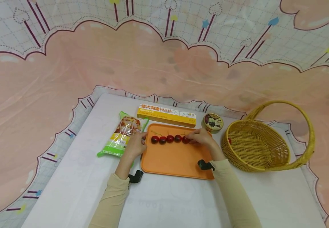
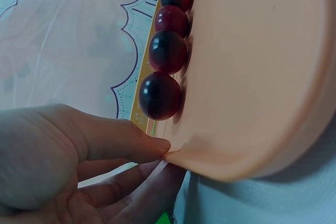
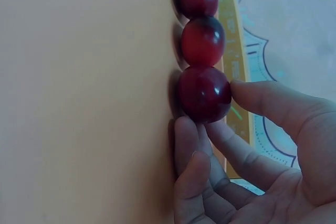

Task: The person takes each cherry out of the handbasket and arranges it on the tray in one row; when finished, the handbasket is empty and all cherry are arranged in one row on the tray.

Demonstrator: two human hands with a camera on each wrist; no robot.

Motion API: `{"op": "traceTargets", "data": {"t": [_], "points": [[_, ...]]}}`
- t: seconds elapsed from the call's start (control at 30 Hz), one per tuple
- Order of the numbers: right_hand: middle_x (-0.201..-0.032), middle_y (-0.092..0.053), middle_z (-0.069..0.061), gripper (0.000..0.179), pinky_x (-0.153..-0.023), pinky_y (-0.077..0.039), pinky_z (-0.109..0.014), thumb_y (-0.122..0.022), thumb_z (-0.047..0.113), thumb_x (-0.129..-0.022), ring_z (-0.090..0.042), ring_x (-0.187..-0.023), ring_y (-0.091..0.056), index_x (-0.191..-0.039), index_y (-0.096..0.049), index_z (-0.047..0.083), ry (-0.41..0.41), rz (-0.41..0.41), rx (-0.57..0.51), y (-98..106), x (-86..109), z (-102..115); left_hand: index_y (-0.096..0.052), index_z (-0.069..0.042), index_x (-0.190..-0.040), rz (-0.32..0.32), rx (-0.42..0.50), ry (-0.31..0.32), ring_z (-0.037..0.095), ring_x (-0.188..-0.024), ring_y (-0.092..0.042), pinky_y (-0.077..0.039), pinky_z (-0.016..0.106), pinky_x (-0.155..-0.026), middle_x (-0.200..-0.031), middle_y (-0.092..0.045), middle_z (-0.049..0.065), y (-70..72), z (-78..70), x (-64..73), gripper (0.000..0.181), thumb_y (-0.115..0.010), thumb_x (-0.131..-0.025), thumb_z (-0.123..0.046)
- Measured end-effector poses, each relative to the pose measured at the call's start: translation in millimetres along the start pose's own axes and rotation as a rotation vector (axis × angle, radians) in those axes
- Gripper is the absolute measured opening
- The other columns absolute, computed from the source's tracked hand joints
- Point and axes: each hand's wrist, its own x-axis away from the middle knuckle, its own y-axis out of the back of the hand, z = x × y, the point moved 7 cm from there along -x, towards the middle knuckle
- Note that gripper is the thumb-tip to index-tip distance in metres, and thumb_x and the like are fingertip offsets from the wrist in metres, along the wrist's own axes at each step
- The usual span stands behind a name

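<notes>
Several dark red cherries (image 1: 170,138) with stems form a row along the far part of an orange tray (image 1: 175,160). My left hand (image 1: 136,144) pinches the tray's left rim, thumb on top and fingers below, as the left wrist view shows. At the right end of the row, my right hand (image 1: 202,139) holds the last cherry (image 3: 205,94) between thumb and fingers. That cherry sits right against its neighbour (image 3: 203,41) in the right wrist view.
A green-edged food bag (image 1: 118,139) lies left of the tray, close by the left hand. Behind stand a yellow-and-white pasta box (image 1: 166,116) and a round tin (image 1: 212,123). A wicker basket (image 1: 230,158) with a tall handle is at right, a small red thing (image 1: 229,141) at its inner wall.
</notes>
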Motion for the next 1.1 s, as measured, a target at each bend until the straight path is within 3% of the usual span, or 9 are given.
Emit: {"op": "traceTargets", "data": {"t": [0.3, 0.67, 0.8, 0.9, 1.1], "points": [[-0.087, -0.072, -0.007, 0.03, -0.071, -0.055, -0.027, -0.067, 0.018, -0.092, -0.013, -0.073, -0.067, -0.108, -0.072, -0.007, 0.011, 0.013, 0.027, -2, 1.0, -1, -0.057, 0.009, -0.132, 0.012, 0.002, 0.02, 0.024, -0.079, -0.051, -0.041, 0.032, -0.067, -0.091, -0.056, 0.015, -1.3, 2.7, -0.8, 0.057, -0.061, -0.075, 0.01], [-0.104, -0.071, -0.022, 0.038, -0.079, -0.055, -0.034, -0.059, 0.019, -0.096, -0.026, -0.087, -0.071, -0.116, -0.065, -0.013, 0.074, 0.01, 0.071, 14, 8.1, 2, -0.058, 0.009, -0.131, 0.008, 0.004, 0.012, 0.024, -0.078, -0.051, -0.041, 0.032, -0.067, -0.091, -0.056, 0.015, 0.3, 0.3, -0.3, 0.057, -0.061, -0.075, 0.01], [-0.106, -0.071, -0.022, 0.039, -0.078, -0.054, -0.032, -0.058, 0.019, -0.097, -0.027, -0.091, -0.07, -0.119, -0.064, -0.012, 0.087, -0.015, 0.085, 30, 14.0, 6, -0.057, 0.009, -0.132, 0.01, 0.002, 0.015, 0.024, -0.078, -0.051, -0.041, 0.032, -0.067, -0.092, -0.056, 0.015, 0.0, -0.2, -0.2, 0.057, -0.06, -0.075, 0.01], [-0.104, -0.072, -0.018, 0.04, -0.075, -0.053, -0.031, -0.059, 0.02, -0.096, -0.018, -0.087, -0.069, -0.12, -0.063, -0.011, 0.088, -0.043, 0.082, 47, 18.4, 9, -0.057, 0.008, -0.132, 0.014, -0.001, 0.022, 0.024, -0.078, -0.051, -0.041, 0.032, -0.067, -0.092, -0.056, 0.015, -0.2, -0.4, -0.5, 0.057, -0.06, -0.075, 0.01], [-0.113, -0.068, -0.023, 0.045, -0.09, -0.053, -0.041, -0.055, 0.017, -0.099, -0.016, -0.09, -0.07, -0.129, -0.053, -0.017, 0.136, -0.033, 0.002, 83, 31.4, 14, -0.057, 0.008, -0.133, 0.025, -0.008, 0.035, 0.024, -0.079, -0.05, -0.04, 0.032, -0.067, -0.092, -0.056, 0.014, -1.0, 0.7, -0.7, 0.057, -0.061, -0.076, 0.01]]}}
